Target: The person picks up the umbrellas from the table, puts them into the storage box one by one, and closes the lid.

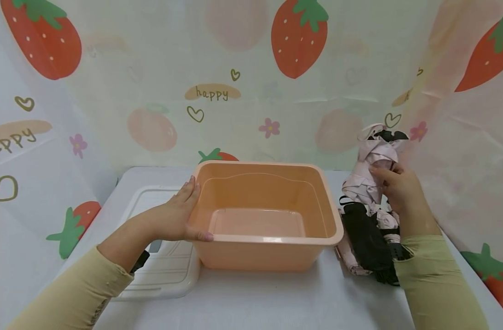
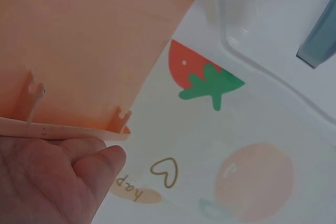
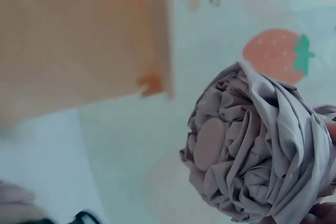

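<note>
My left hand (image 1: 177,213) rests on the left rim of an upright peach plastic bin (image 1: 255,254), fingers straight along the side and thumb at the front corner. The left wrist view shows that hand (image 2: 58,177) against the bin's rim. To the right of the bin, my right hand (image 1: 404,188) grips a pale pink folded umbrella (image 1: 368,176), raised above a pile. Its crumpled fabric and oval end piece fill much of the right wrist view, where the umbrella (image 3: 252,150) hides most of the fingers. Below it lie a black folded umbrella (image 1: 364,238) and other pink and black bundles.
A white lid (image 1: 177,270) lies on the white table (image 1: 251,302) left of the bin, partly behind my left forearm. Strawberry-printed cloth (image 1: 251,123) hangs around the table at the back and both sides.
</note>
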Demonstrator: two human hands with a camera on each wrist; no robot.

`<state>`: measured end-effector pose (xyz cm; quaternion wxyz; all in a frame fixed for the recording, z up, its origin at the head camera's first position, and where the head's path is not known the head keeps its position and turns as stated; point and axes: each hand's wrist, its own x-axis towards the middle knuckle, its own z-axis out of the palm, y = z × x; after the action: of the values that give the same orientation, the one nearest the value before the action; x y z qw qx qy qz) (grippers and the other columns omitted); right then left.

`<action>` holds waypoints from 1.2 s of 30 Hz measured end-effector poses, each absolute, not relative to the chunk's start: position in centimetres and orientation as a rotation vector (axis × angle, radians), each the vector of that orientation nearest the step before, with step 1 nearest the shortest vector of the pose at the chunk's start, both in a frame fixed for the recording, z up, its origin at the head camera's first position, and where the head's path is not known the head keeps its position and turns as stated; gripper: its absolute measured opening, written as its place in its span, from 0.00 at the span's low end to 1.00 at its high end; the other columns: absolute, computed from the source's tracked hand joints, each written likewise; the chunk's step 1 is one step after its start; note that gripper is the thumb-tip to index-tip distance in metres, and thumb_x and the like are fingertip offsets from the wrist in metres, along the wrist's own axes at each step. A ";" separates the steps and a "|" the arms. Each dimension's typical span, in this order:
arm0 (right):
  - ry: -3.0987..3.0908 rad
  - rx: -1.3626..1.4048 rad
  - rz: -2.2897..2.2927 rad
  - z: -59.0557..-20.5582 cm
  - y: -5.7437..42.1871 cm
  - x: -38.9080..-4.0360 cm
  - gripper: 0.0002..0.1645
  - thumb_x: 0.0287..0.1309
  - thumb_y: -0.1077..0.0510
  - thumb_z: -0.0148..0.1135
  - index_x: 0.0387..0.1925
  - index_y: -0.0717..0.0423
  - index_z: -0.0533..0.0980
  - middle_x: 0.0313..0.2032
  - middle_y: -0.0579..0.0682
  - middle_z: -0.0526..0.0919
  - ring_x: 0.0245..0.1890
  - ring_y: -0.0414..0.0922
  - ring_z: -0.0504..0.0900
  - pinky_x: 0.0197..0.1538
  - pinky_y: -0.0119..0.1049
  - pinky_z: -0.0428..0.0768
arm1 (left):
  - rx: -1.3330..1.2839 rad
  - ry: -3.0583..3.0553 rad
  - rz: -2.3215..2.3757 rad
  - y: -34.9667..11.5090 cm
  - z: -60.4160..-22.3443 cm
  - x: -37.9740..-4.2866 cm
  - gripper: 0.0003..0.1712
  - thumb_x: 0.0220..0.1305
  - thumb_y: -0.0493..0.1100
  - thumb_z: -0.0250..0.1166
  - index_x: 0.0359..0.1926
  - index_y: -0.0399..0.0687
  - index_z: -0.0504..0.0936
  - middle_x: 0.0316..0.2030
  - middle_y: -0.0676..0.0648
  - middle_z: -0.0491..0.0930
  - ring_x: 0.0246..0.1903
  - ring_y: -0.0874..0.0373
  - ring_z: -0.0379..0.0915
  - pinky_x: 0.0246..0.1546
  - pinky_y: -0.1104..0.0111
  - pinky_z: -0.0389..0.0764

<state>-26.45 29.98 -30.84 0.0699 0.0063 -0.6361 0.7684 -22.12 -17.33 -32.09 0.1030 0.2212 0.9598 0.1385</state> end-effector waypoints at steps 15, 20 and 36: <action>-2.244 0.212 2.183 -23.7 22.2 -28.3 0.21 0.53 0.57 0.64 0.44 0.57 0.64 0.33 0.45 0.73 0.30 0.38 0.74 0.33 0.28 0.75 | 0.654 2.837 0.401 -17.3 -32.1 -22.2 0.79 0.33 0.82 0.57 0.69 0.33 0.32 0.69 0.39 0.23 0.69 0.43 0.24 0.64 0.49 0.46; -2.455 0.232 2.122 -23.1 18.4 -29.0 0.24 0.55 0.54 0.62 0.47 0.60 0.64 0.34 0.47 0.74 0.30 0.40 0.75 0.33 0.29 0.76 | 0.646 2.835 0.409 -17.4 -32.1 -22.2 0.79 0.32 0.82 0.57 0.69 0.34 0.32 0.69 0.39 0.23 0.69 0.43 0.24 0.65 0.50 0.46; -2.904 0.322 1.936 -26.8 8.3 -31.2 0.20 0.53 0.53 0.64 0.38 0.66 0.72 0.29 0.52 0.79 0.25 0.43 0.80 0.31 0.36 0.80 | 0.621 2.839 0.426 -17.5 -32.3 -22.3 0.80 0.31 0.82 0.59 0.69 0.35 0.31 0.69 0.40 0.23 0.69 0.44 0.24 0.65 0.50 0.46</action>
<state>-31.21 8.29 -26.77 -0.1806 0.0903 -0.8149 0.5432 -22.29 -17.50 -32.30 0.1021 0.2104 0.9615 0.1442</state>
